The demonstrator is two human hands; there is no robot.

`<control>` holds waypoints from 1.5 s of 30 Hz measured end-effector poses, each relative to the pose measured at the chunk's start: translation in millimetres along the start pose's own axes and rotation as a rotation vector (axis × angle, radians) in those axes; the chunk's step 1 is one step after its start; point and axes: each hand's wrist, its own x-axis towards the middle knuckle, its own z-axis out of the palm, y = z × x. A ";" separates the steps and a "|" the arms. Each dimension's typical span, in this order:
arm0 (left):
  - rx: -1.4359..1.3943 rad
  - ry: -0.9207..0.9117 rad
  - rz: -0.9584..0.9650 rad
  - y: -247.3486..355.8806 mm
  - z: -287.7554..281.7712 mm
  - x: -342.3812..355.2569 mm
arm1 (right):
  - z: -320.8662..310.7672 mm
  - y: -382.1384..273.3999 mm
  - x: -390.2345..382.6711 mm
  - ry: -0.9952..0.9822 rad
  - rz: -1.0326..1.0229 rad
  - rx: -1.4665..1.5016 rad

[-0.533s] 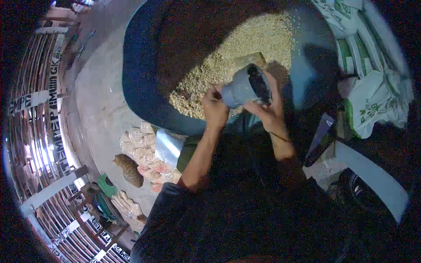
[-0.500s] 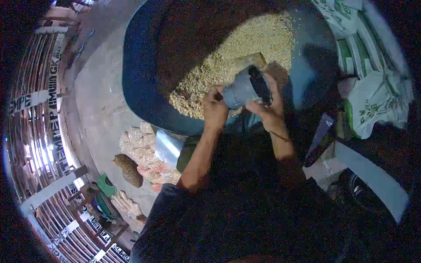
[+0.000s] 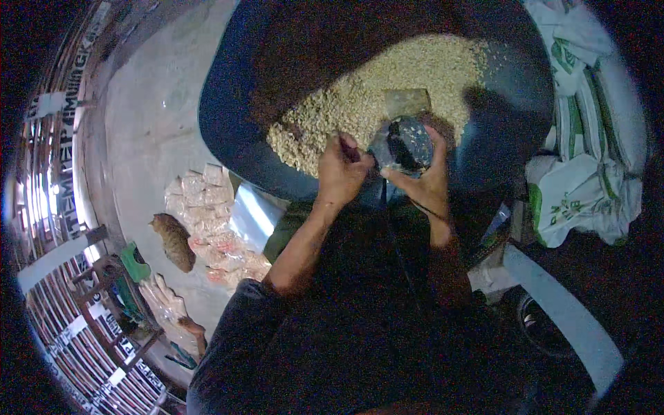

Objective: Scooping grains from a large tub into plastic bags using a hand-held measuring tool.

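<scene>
My right hand (image 3: 430, 181) is wrapped round a grey plastic pipe fitting (image 3: 382, 146), its wide, dark-lined mouth turned up toward me. Pale bits stick inside that mouth. Beside its left side, my left hand (image 3: 342, 169) is closed with thumb and fingers pinched together; whatever they may hold is hidden. Both hands are over the near part of a big blue tub (image 3: 225, 117). Pale yellow grains or flakes (image 3: 339, 104) lie heaped in it, partly in deep shadow. A tan, block-shaped piece (image 3: 407, 102) rests on the heap just beyond the fitting.
Filled clear bags (image 3: 200, 200) and a shiny plastic sheet (image 3: 254, 214) lie on the floor left of me. A tabby cat (image 3: 173, 242) lies beside them. White-and-green sacks (image 3: 574, 197) stand right of the tub. A pale curved board (image 3: 567, 304) is at lower right.
The fitting has tipped so its mouth faces me more directly. My left hand has moved slightly away from its narrow end, and the view has shifted a little.
</scene>
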 end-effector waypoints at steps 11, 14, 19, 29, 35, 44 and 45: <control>-0.311 -0.148 0.080 24.5 11.3 0.3 | -24.1 43.3 11.1 0.089 0.384 1.220; -0.244 -0.124 0.029 24.8 17.1 1.5 | -19.4 30.7 10.6 0.000 0.370 1.350; -0.324 -0.082 0.143 36.8 11.1 -0.8 | -12.1 9.7 12.0 -0.098 0.249 1.342; -0.055 -0.161 0.198 44.2 10.7 -3.9 | -17.7 15.4 2.0 -0.107 0.310 1.527; -0.542 -0.353 -0.212 57.3 -3.4 -9.6 | -28.1 65.2 -4.0 0.053 0.177 0.252; 0.022 -0.305 0.450 47.4 -1.8 -1.5 | -23.3 -20.0 3.9 0.085 0.056 -0.065; 0.021 -0.307 0.450 47.2 -1.6 4.8 | -22.8 -29.1 8.5 0.037 0.041 0.027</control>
